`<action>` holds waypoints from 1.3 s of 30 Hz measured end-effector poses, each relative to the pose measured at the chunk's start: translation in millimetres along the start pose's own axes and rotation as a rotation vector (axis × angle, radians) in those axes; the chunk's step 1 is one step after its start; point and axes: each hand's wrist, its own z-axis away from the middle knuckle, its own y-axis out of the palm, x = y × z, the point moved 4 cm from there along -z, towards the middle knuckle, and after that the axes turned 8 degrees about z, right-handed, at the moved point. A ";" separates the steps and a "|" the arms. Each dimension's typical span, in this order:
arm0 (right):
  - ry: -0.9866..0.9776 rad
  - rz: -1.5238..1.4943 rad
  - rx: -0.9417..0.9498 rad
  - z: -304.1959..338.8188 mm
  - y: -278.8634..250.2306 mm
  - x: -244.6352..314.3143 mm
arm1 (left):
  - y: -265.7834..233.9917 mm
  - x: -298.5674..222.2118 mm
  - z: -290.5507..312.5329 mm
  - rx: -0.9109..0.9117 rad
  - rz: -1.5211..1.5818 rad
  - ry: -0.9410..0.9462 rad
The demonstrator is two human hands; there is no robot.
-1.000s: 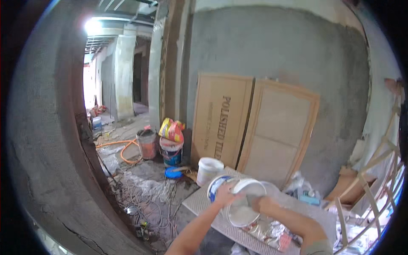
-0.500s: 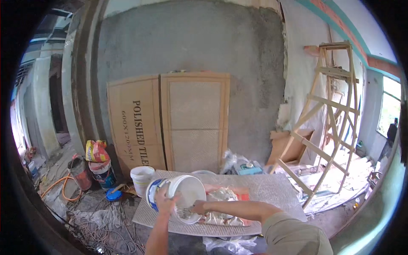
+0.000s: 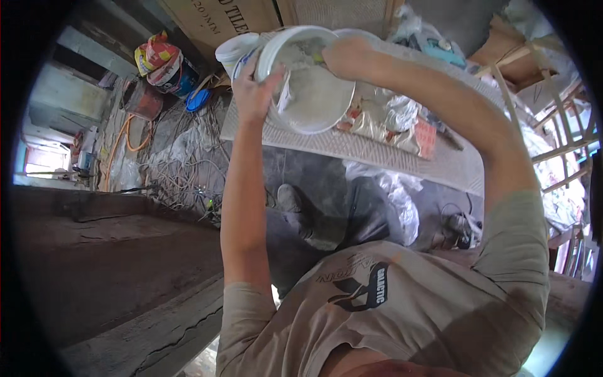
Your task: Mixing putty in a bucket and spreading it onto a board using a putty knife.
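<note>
A white plastic bucket [image 3: 317,103] lies tipped on the board [image 3: 402,157], its mouth turned toward me. Pale, greyish-white residue coats its inside. My left hand [image 3: 256,91] grips the bucket's left side, with fingers around the outer wall and thumb near the rim. Reaching over the far rim, my right hand [image 3: 348,58] is closed at the bucket's upper inside wall. A small yellow-green bit shows beside its fingers; the rest of what it holds is blurred and cannot be made out. Crumpled silvery foil packaging [image 3: 402,113] lies to the bucket's right.
Another white bucket [image 3: 233,49] stands just behind. At left are a dark bucket with a red-yellow bag [image 3: 157,55], a blue lid [image 3: 198,100], an orange hose [image 3: 129,135] and tangled cords [image 3: 188,166]. Clear plastic [image 3: 402,201] hangs below the board. A wooden ladder [image 3: 553,119] stands right.
The view has tilted down, bringing my torso and legs into sight. My right hand has moved from the bucket's lower inside to its upper far wall. My left hand still holds the bucket.
</note>
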 end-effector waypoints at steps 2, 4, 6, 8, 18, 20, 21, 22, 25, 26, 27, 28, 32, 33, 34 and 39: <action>-0.288 0.292 -0.155 -23.9 50.6 -11.9 | 33.0 -13.7 -2.8 0.026 0.080 0.036; -0.259 0.262 -0.153 -19.5 67.3 17.8 | 35.9 -20.1 12.0 0.051 0.080 0.065; -0.200 0.246 -0.162 -10.0 74.7 46.6 | 32.3 -19.0 17.9 0.064 0.077 0.066; -0.245 0.246 -0.121 -8.7 75.6 55.3 | 25.1 -9.3 8.7 0.057 0.134 0.045; -0.295 0.087 0.279 -11.8 85.8 59.2 | 22.7 -2.5 14.7 0.089 0.324 0.038; -0.330 0.071 0.255 -10.0 95.0 58.8 | 25.9 -15.6 18.4 0.074 0.265 0.054; -0.374 0.064 0.219 -8.7 91.5 63.2 | 23.2 -19.0 19.7 0.062 0.229 0.066; -0.416 0.057 0.182 -7.2 88.0 67.9 | 20.8 -17.9 20.4 0.065 0.221 0.061; -0.296 -0.034 0.216 -5.8 81.8 76.9 | 14.5 -12.0 21.6 0.070 0.437 0.012; -0.235 -0.070 0.237 -4.3 80.1 77.9 | 11.7 -9.4 22.1 0.072 0.435 0.008; -0.236 -0.075 0.239 -2.2 78.6 79.6 | 9.1 -6.8 22.3 0.087 0.467 -0.013; -0.251 -0.123 0.220 -0.4 76.3 82.1 | 6.3 -4.5 22.8 0.101 0.499 -0.034; -0.224 -0.317 0.163 5.0 79.7 83.7 | 10.2 -2.5 26.5 0.116 0.516 -0.024; -0.169 -0.415 0.146 6.9 83.7 81.9 | 13.7 -4.1 26.5 0.117 0.511 -0.007; -0.115 -0.511 0.128 7.4 87.2 79.3 | 16.2 -5.4 27.2 0.120 0.511 -0.006; -0.146 -0.647 0.214 8.0 99.0 85.9 | 12.5 -6.3 27.6 0.057 0.478 -0.033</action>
